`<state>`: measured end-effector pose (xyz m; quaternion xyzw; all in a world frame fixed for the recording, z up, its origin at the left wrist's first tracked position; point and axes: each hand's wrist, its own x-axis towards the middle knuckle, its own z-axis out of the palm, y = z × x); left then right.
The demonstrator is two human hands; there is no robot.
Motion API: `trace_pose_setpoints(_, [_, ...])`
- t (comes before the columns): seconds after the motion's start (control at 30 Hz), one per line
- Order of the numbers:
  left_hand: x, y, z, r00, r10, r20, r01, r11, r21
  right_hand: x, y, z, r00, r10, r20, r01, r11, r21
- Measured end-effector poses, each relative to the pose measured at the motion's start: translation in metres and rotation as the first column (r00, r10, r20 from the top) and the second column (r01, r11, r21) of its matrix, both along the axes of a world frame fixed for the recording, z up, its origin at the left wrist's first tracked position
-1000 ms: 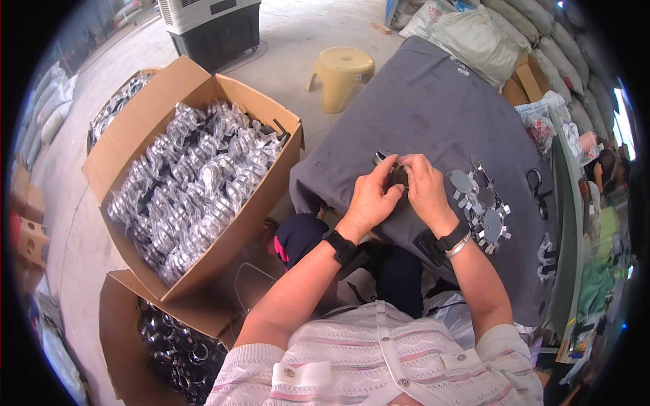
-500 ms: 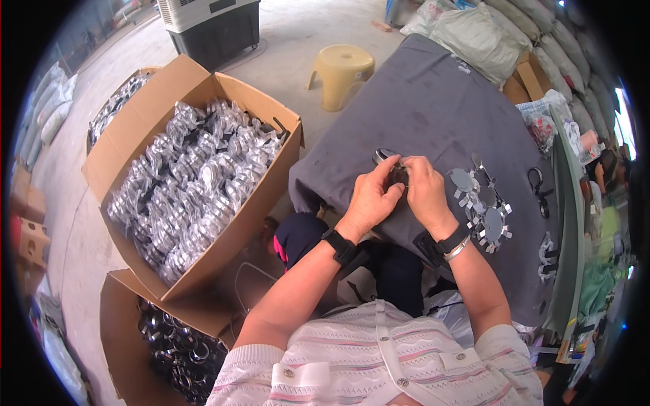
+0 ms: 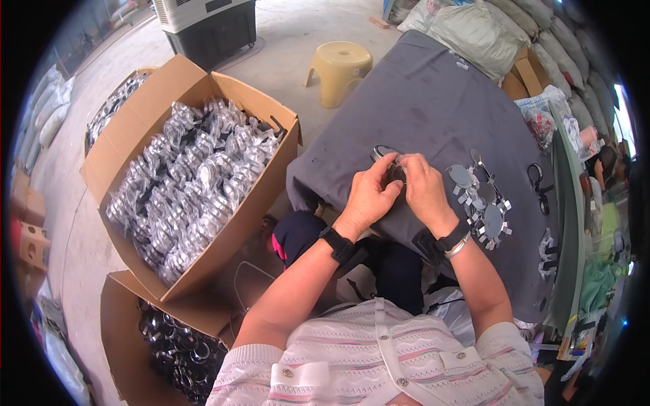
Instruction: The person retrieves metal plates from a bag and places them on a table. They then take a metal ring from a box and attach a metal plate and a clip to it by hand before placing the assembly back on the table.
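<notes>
My left hand [image 3: 367, 196] and my right hand [image 3: 426, 192] meet above the grey cloth of the table, fingers curled and thumbs close together. Between them is a small dark piece with a rounded, shiny black end [image 3: 383, 152] showing past my left fingertips. My fingers cover most of it, so its exact kind is hard to make out. Just right of my right hand lie several flat grey discs [image 3: 493, 218] with small pale tabs around their rims. Farther right, black ring-shaped parts [image 3: 538, 184] rest on the cloth.
At left stands a cardboard box [image 3: 247, 223] filled with plastic-wrapped, round silver-and-black pieces [image 3: 203, 176]. A second box [image 3: 122, 338] below it holds black rings. Beyond the grey-covered table [image 3: 433, 95] are a yellow stool [image 3: 338, 71], an air cooler [image 3: 213, 30] and white sacks [image 3: 474, 34].
My right fingers have shifted slightly over the held piece and show straighter now. My left hand keeps its grip. The whole view has moved a little.
</notes>
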<state>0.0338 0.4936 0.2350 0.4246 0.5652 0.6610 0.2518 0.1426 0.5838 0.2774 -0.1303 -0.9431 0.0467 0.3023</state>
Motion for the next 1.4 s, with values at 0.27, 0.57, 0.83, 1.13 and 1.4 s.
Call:
trace_pose_setpoints(0.27, [0.0,0.0,0.004,1.0,-0.001,-0.026,0.001,1.0,-0.013,0.0,-0.001,0.001,0.999,0.017,-0.051,-0.017,1.0,0.0])
trace_pose_setpoints(0.57, [0.0,0.002,0.003,1.0,-0.01,0.005,0.01,1.0,-0.003,0.0,0.003,-0.003,0.992,0.049,-0.119,-0.053,0.998,-0.03])
trace_pose_setpoints(0.83, [0.0,0.014,-0.014,0.997,0.068,0.037,-0.071,0.994,0.087,0.002,0.011,-0.004,0.988,0.119,-0.095,-0.134,0.975,-0.174])
trace_pose_setpoints(1.13, [0.006,0.013,-0.001,0.983,0.153,-0.099,-0.154,0.988,-0.007,0.064,0.066,0.028,0.932,-0.359,-0.049,0.218,0.666,-0.714])
trace_pose_setpoints(1.4, [-0.002,0.014,-0.005,0.999,0.038,0.029,-0.036,0.997,-0.071,0.1,0.093,0.03,0.851,-0.487,0.198,0.518,0.711,-0.475])
